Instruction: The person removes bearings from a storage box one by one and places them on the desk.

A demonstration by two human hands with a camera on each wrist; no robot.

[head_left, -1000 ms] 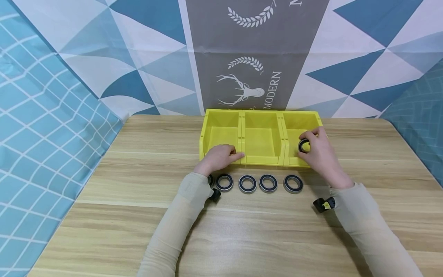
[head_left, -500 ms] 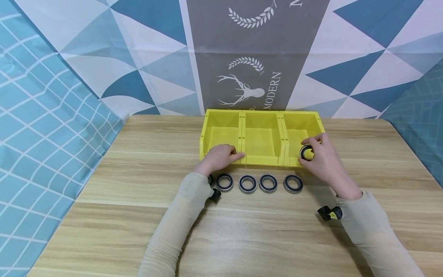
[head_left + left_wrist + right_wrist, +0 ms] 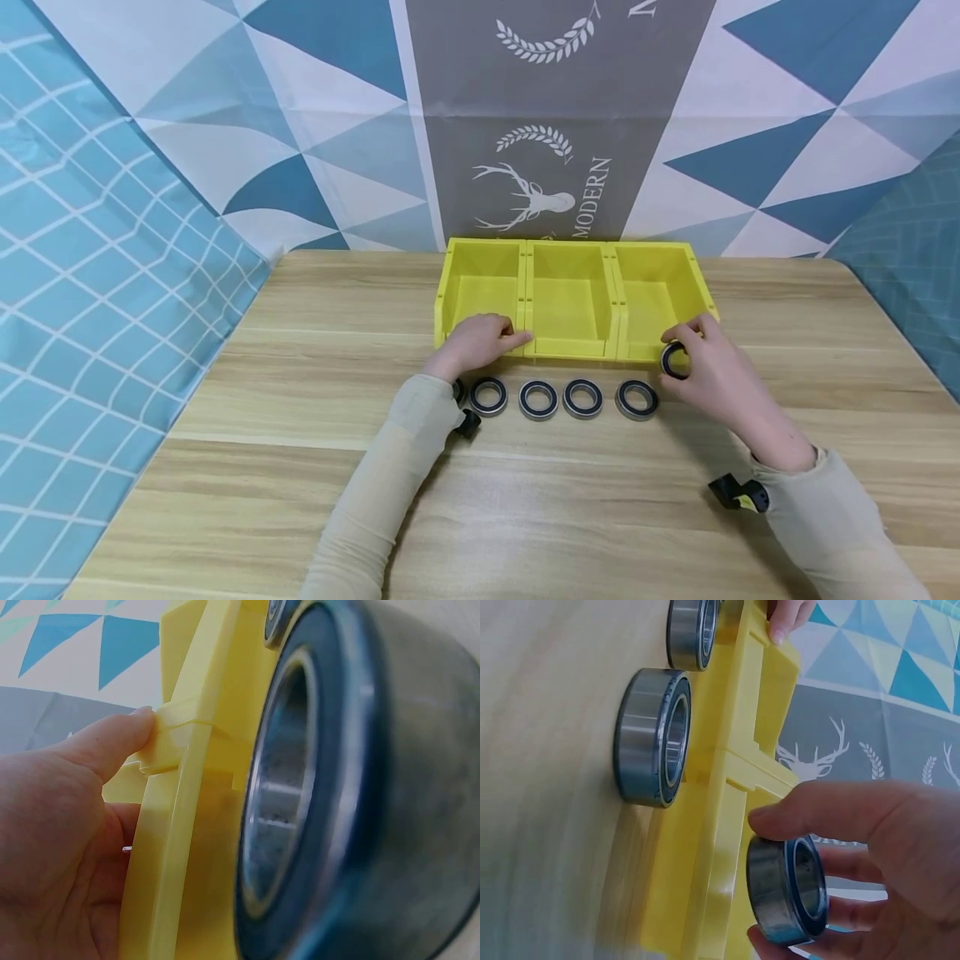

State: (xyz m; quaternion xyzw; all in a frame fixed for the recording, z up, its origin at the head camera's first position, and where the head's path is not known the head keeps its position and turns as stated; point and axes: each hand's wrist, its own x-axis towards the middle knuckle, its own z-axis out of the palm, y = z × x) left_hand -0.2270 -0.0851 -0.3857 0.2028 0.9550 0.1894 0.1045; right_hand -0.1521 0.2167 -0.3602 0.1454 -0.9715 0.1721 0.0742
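My right hand [image 3: 714,371] pinches a ball bearing [image 3: 771,891] between thumb and fingers, a steel ring with a dark seal. It is held on edge at the front of the right-hand yellow bin. My left hand [image 3: 478,343] holds the front wall of the left-hand yellow bin [image 3: 169,847], its thumb on the rim near the joint with the middle bin and its other fingers partly hidden behind the wall. Several more bearings [image 3: 538,400] lie flat in a row on the table before the bins; the leftmost is partly hidden by the left wrist.
Three yellow bins joined side by side [image 3: 572,346] stand at the back of the wooden table [image 3: 525,517]. A patterned cloth [image 3: 360,125] hangs right behind them. A small black wrist camera [image 3: 738,493] sits at the right cuff.
My right hand has drawn the bearing from inside the right-hand bin toward the front and slightly right, to the bin's front edge. My left hand and the row of bearings stay put.
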